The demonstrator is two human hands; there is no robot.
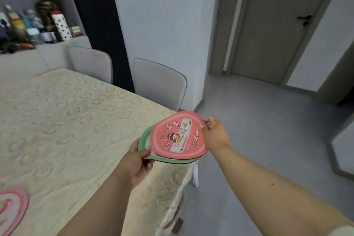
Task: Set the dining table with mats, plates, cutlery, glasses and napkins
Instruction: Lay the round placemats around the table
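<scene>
A round red mat [180,136] with cartoon print lies on top of a green-rimmed mat [145,138], both held just above the right end of the dining table [67,117]. My left hand [137,163] grips the near-left edge of the green mat, thumb on top. My right hand [213,132] pinches the far-right edge of the red mat. A pink mat [11,209] lies flat on the table at the lower left, partly cut off by the frame.
The table wears a cream embossed cloth. Two grey chairs [161,82] stand along its far side. A shelf [34,25] with bottles and boxes is at the back left. Grey floor [258,130] and a closed door [277,25] lie to the right.
</scene>
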